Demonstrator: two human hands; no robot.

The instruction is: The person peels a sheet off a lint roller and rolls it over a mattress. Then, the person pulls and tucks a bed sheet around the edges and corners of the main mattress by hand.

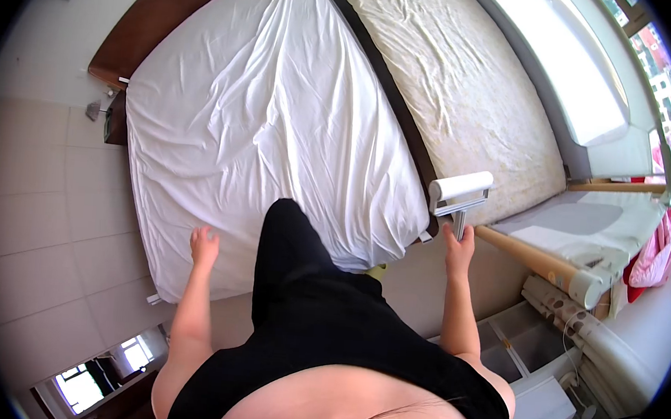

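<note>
The right hand [459, 249] grips the handle [459, 225] of a roller tool [462, 187], its fingers wrapped around the lower end. The tool is held out in front of the person, near the foot end of the dark strip [385, 79] that runs between two mattresses. Its white cylinder [461, 185] lies crosswise, the long axis going from left to right with a slight slant, so that the right end sits a little farther from the person than the left end. A pale grey bar [462, 204] runs along the near side of the cylinder, roughly parallel to it. The handle meets this head at close to a right angle and points back toward the person; the head points away, toward the mattresses. Whether the cylinder touches anything beneath it cannot be told.

The left hand [204, 246] grasps nothing that can be seen; its fingers are loosely curled, and it hangs over the near left part of a wrinkled white sheet [280, 111]. Between the two arms, a leg in black trousers [284, 237] is bent, the knee reaching over the near edge of the sheet.

To the right of the dark strip lies a cream mattress [455, 93] with yellowish marks. A brown headboard [153, 18] stands at the far left, tiled floor [29, 201] lies left of the bed, and pink cloth [655, 254] hangs at the far right.
</note>
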